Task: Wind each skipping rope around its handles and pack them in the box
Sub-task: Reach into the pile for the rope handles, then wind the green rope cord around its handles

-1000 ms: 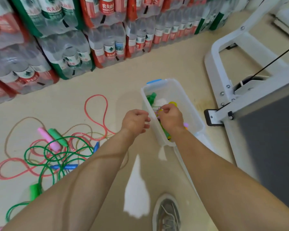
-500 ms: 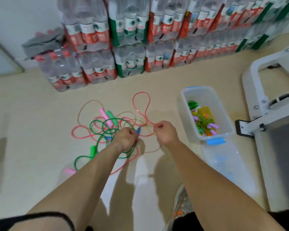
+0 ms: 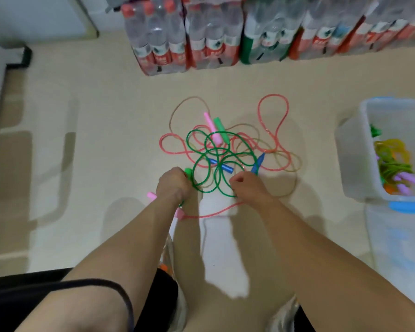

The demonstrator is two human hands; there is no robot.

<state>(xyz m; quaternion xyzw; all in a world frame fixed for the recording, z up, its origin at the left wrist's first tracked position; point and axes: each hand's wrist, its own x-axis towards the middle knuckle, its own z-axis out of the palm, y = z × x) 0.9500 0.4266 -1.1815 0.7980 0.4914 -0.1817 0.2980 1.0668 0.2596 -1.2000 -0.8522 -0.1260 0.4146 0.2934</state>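
**Step in hand:** picking up the next rope from the tangle on the floor (image 3: 106,116). The left hand (image 3: 174,185) is closed round one green handle (image 3: 188,172), of which only the tip shows. The right hand (image 3: 247,188) has its fingers curled just beside the green rope (image 3: 225,194) and near a blue handle (image 3: 258,164). Whether it pinches anything cannot be told.

**Next move, by judgement:** free the green rope from the other two before winding.
- Its loops cross the pink rope (image 3: 273,95) and the tan rope (image 3: 189,98), so a straight pull is likely to drag the whole pile.
- Locate the second green handle (image 3: 222,130), which lies against a pink handle (image 3: 210,125) at the far side of the tangle.
- Bring both green handles together.

**Count on the floor:**
- Three ropes.
- Six handles: two green, two pink, two blue.
- The second pink handle (image 3: 151,195) lies under the left wrist.
- The second blue handle (image 3: 219,165) sits mid-tangle.

**Count packed:** one box (image 3: 355,159) stands well apart to the right and holds wound ropes (image 3: 393,161). Their number cannot be read. One lid (image 3: 393,248) lies just beside the box.
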